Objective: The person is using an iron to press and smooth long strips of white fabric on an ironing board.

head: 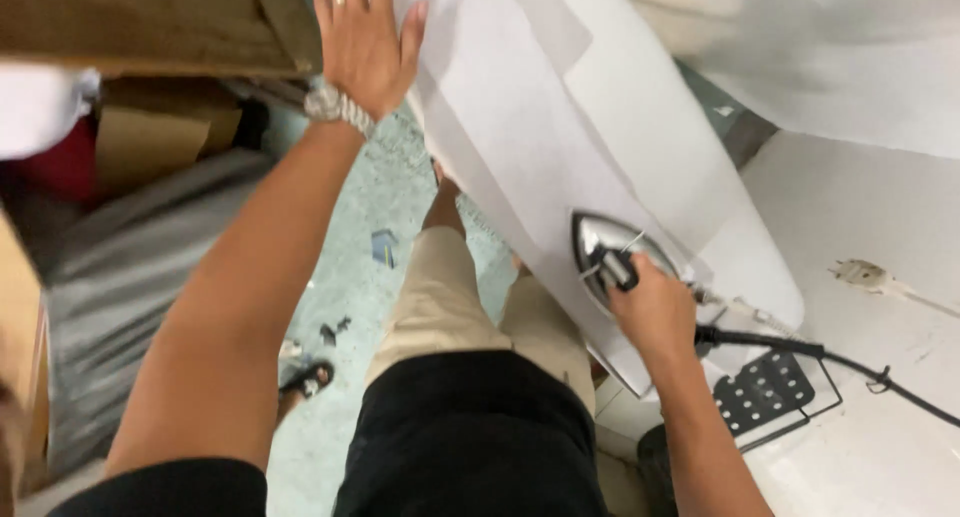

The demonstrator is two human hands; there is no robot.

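- Chrome-bodied steam iron (612, 252) w/ black handle sits flat on white fabric (530, 107), near the lower end of the cloth, nose pointing up-left in view.
- Right hand (655, 307) clamped round the iron's handle from behind, fingers wrapped tight, knuckles up.
- Black cord (800, 349) runs from the iron's back end off to the right across the white table (880, 427); a thinner pale cable lies just beside it near the hand.
- White fabric is spread over the ironing board (770, 287), w/ a lighter rectangular panel on top; the board's rounded end shows right of the iron.
- Left hand (362, 37) lies flat on the fabric's upper left edge, fingers together & stretched out, thumb apart, palm down; holds nothing, just presses. Ring on 1 finger.
- Metal-link wristwatch (338, 107) on the left wrist.
- Black perforated iron rest (768, 392) w/ wire frame sits below the cord, right of the right forearm.
- White plug (862, 274) w/ its lead lies on the table, well apart from the iron, far right.
- Below: person's beige shorts (440, 297), black shirt, sandalled foot (305, 380) on the pale green floor (380, 192), w/ small dark scraps nearby.
- Left side: grey cloth heap (120, 267), cardboard box (150, 137), wooden board (140, 22) at top.
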